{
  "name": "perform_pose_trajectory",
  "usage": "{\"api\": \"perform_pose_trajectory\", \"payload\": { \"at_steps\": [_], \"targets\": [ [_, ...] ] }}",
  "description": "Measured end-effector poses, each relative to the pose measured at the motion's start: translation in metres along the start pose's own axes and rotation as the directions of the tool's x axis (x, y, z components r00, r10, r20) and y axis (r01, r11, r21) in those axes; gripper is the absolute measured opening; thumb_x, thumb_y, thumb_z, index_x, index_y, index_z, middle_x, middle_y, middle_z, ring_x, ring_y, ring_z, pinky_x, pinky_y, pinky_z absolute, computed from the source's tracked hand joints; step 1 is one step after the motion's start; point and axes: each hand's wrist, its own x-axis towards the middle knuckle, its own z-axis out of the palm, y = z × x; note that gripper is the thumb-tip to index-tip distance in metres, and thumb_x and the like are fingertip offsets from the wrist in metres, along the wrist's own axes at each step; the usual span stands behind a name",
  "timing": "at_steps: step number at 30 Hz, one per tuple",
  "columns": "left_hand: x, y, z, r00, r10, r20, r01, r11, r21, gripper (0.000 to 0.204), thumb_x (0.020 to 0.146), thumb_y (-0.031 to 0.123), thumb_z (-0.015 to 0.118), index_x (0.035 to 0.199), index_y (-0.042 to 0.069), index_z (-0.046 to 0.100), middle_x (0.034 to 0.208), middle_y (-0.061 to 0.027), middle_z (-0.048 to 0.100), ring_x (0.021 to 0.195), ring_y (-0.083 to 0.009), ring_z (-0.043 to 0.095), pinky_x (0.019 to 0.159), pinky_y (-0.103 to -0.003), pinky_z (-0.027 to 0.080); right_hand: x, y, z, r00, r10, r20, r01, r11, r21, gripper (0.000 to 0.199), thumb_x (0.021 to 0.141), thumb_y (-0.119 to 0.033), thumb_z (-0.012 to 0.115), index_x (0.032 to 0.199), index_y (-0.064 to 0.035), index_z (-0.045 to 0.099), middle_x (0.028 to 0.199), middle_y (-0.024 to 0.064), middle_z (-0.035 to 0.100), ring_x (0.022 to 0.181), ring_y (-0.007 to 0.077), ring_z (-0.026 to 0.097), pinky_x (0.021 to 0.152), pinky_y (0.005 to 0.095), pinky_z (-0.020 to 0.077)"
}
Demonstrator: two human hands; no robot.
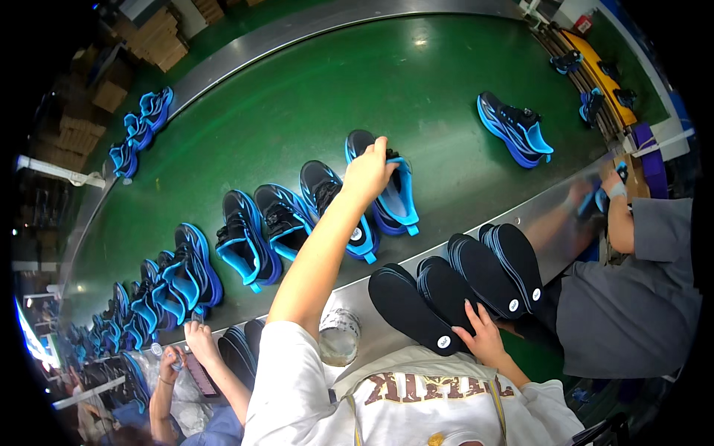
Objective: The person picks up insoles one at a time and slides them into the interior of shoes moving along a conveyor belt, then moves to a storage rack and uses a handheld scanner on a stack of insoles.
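Note:
My left hand reaches out over the green conveyor belt and grips the collar of a black and blue sneaker. More sneakers of the same kind stand side by side to its left. My right hand lies near my chest on a fanned stack of black insoles, with its fingers curled over one of them. The stack rests on the belt's metal rim.
A single sneaker lies further right on the belt, and a long row runs off to the left. A white cup stands on the rim. A co-worker in grey works at right, another person's hands at lower left. Cardboard boxes are stacked beyond.

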Motion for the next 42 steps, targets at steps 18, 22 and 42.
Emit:
{"api": "perform_pose_trajectory", "payload": {
  "at_steps": [18, 22, 42],
  "targets": [
    [-0.006, 0.007, 0.02, 0.959, -0.272, -0.074, 0.215, 0.875, -0.433, 0.038, 0.081, 0.035, 0.056, 0.074, -0.002, 0.057, 0.064, -0.0184, 0.054, 0.062, -0.0297, 0.053, 0.057, -0.038, 0.041, 0.198, -0.063, -0.124, 0.947, -0.159, 0.279, 0.143, 0.987, 0.076, 0.023, 0.078, -0.017, 0.051, 0.073, 0.0046, 0.058, 0.066, 0.0226, 0.055, 0.069, 0.0348, 0.058, 0.064, 0.0397, 0.0453],
    [-0.002, -0.006, 0.02, 0.973, -0.228, 0.041, 0.22, 0.857, -0.466, 0.035, 0.083, 0.033, 0.056, 0.078, -0.001, 0.06, 0.056, -0.0073, 0.05, 0.055, -0.0102, 0.044, 0.051, -0.028, 0.037, 0.263, -0.062, -0.057, 0.934, -0.206, 0.292, 0.274, 0.938, -0.213, 0.021, 0.076, -0.013, 0.048, 0.075, 0.0038, 0.061, 0.079, 0.0231, 0.058, 0.078, 0.035, 0.059, 0.072, 0.0406, 0.0474],
    [-0.01, 0.003, 0.019, 0.916, -0.385, 0.111, 0.372, 0.712, -0.596, 0.041, 0.084, 0.038, 0.053, 0.074, -0.002, 0.054, 0.054, -0.012, 0.049, 0.052, -0.0142, 0.046, 0.051, -0.031, 0.038, 0.271, -0.048, -0.042, 0.86, -0.341, 0.381, 0.478, 0.8, -0.362, 0.019, 0.073, -0.012, 0.052, 0.083, 0.0003, 0.061, 0.092, 0.0198, 0.054, 0.09, 0.0317, 0.054, 0.077, 0.0399, 0.0469]
  ]
}}
